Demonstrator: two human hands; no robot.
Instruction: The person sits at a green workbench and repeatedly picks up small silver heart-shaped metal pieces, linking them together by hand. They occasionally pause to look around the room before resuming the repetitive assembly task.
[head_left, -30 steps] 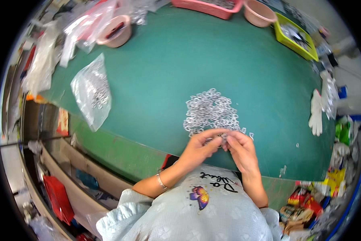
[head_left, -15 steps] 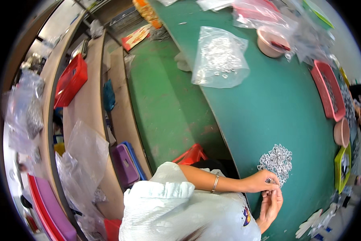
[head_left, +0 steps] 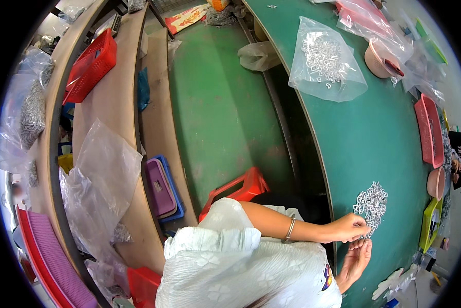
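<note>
A loose pile of small silver metal pieces (head_left: 372, 201), some of them heart-shaped rings, lies on the green table near its left edge. My left hand (head_left: 347, 227), with a bangle on the wrist, is at the pile's near side, its fingertips pinched together against the lowest pieces. Just below it is my right hand (head_left: 354, 261), palm turned up, thumb and fingers drawn together. Whatever is between the fingertips of either hand is too small to make out. Farther up the table lies a clear plastic bag (head_left: 351, 77) with many similar silver pieces inside.
A pink basket (head_left: 429, 131), a pink bowl (head_left: 436, 183) and a yellow-green tray (head_left: 430, 224) line the table's right side. Pale gloves (head_left: 395, 283) lie at lower right. A red stool (head_left: 235, 190) stands left of the table; shelves (head_left: 110, 97) with baskets and bags run farther left.
My hands have come apart slightly: the left fingertips are now at the pile, while the right hand stays below. The whole view has shifted, showing more of the floor.
</note>
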